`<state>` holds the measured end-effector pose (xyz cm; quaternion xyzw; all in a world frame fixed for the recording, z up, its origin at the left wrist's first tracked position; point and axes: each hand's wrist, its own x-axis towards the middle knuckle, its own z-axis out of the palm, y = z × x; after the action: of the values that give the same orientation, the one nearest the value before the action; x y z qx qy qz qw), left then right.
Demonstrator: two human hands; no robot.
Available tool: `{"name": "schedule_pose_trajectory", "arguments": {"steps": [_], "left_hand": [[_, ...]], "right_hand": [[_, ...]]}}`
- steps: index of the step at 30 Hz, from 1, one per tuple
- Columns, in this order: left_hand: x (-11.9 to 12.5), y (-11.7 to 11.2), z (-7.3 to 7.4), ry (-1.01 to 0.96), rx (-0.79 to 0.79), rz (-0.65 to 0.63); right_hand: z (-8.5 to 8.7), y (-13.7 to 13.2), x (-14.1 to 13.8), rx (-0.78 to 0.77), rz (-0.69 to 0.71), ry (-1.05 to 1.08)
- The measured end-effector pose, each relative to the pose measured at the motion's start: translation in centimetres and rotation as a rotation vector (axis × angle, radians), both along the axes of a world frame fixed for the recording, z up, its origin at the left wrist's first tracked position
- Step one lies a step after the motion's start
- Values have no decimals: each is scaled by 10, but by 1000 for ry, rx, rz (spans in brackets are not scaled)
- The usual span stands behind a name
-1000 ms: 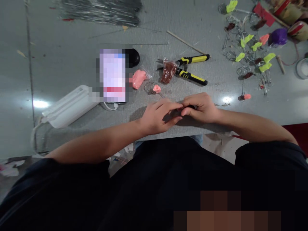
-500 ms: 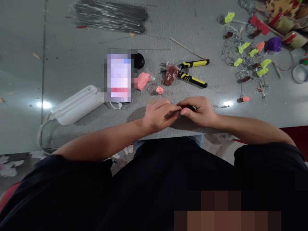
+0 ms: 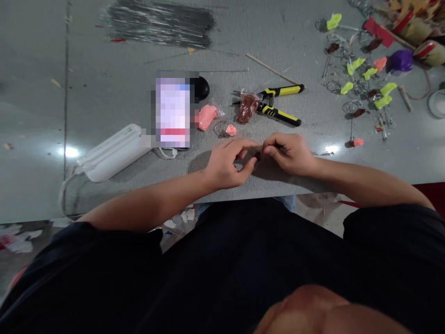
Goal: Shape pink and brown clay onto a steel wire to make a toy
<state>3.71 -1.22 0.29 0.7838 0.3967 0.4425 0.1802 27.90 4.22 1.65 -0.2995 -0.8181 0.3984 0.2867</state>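
Observation:
My left hand (image 3: 227,163) and my right hand (image 3: 288,152) meet near the front edge of the grey table (image 3: 104,93). Both pinch a small dark piece (image 3: 257,155) between their fingertips; what it is I cannot make out. Just beyond my left hand lies a wire ring with a pink lump (image 3: 229,130). A bag of pink clay (image 3: 207,116) and a bag of brown clay (image 3: 246,106) lie farther back. Yellow-and-black pliers (image 3: 278,102) rest beside the brown bag.
A phone (image 3: 173,112) stands left of the pink bag, with a white power bank (image 3: 111,152) cabled to it. A bundle of thin wires (image 3: 160,21) lies at the back. Several wire pieces with green, pink and brown tips (image 3: 361,88) crowd the right side.
My left fingers have loosened and curled apart slightly, showing the small dark piece between the hands. My right hand has shifted a little up the table. The view has tilted slightly.

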Motion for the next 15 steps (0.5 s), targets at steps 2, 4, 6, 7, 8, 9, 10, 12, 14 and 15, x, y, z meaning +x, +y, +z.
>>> {"name": "schedule_pose_trajectory", "arguments": {"steps": [2, 4, 6, 7, 8, 9, 10, 12, 14, 15], "left_hand": [[-1, 1, 2, -34, -5, -1], [-3, 3, 3, -41, -6, -2], [-3, 3, 3, -17, -13, -13], [-3, 4, 3, -1, -15, -27], [-3, 4, 3, 10, -16, -41], [-3, 4, 3, 14, -14, -55], [-3, 4, 3, 12, -12, -64], [-3, 4, 3, -5, -11, -62], [-2, 4, 2, -19, -12, -51], [-2, 4, 2, -22, -12, -49]], "right_hand": [[-1, 6, 4, -24, 5, 12], [-3, 10, 6, -14, 30, 26], [-4, 11, 6, 11, 86, 36], [-5, 11, 6, 25, 118, 38], [-6, 11, 6, 40, 145, 41], [-7, 12, 6, 60, 165, 46], [-7, 12, 7, 82, 178, 51], [-8, 13, 8, 123, 186, 54], [-9, 14, 9, 146, 196, 35], [-9, 15, 10, 151, 202, 23]]}}
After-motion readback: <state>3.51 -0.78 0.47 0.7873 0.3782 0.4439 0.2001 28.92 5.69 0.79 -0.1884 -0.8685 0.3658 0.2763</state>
